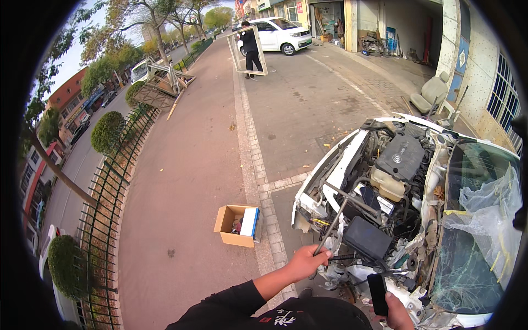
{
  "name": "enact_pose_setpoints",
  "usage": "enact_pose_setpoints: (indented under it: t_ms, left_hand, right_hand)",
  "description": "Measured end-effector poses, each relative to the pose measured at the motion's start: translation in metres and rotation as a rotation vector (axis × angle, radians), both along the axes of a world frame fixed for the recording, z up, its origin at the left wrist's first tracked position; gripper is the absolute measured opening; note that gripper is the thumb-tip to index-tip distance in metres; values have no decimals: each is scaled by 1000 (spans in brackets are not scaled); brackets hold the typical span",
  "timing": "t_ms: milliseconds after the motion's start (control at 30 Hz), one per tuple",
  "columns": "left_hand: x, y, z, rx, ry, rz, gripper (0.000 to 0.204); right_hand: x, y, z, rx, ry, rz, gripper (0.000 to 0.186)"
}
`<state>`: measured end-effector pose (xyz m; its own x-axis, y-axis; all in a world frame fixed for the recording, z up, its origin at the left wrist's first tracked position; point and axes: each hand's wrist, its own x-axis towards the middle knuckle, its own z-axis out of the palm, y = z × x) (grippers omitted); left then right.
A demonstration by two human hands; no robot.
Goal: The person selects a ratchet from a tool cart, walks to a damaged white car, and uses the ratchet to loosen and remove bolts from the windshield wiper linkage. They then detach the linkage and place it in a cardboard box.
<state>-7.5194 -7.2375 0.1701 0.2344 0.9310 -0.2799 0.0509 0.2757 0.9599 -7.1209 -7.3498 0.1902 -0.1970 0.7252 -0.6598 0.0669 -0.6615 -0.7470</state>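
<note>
My left hand [304, 263] is closed round the shaft of a long metal T-handle wrench [332, 225]. Its crossbar is at the far end, over the damaged white car's open engine bay. At the lower right, my right hand [398, 313] grips a smartphone [378, 294] with a dark screen. The engine bay shows a dark engine cover [400, 158], a yellowed plastic tank [388, 185] and a black box [367, 237]. Torn body parts and loose wiring lie along the near side. The car's windshield [467, 264] is cracked, with clear plastic sheeting [487, 212] over part of it.
An open cardboard box [237, 238] with items inside sits on the reddish pavement, left of the car. Farther off, a person [252, 49] holds a large rectangular frame [264, 60] near a parked white car [278, 34]. A green fence [113, 192] lines the left. A removed car seat [430, 93] stands behind the engine bay.
</note>
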Motion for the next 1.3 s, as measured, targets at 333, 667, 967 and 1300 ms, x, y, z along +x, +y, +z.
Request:
enact_pose_setpoints:
  t_ms: [333,667,967,1300]
  left_hand:
    - [-25,-64,-71,-292,83,55,32]
    - [-15,-53,-79,-246,127,-41,37]
    - [-13,-65,-81,-259,94,1,38]
    - [-7,-66,-80,-277,103,-17,36]
  right_hand:
    - [40,-22,-52,-17,-710,171,39]
    - [14,4,-85,28,-741,171,37]
    - [13,1,-106,34,-765,168,36]
    - [17,-11,-122,28,-791,158,36]
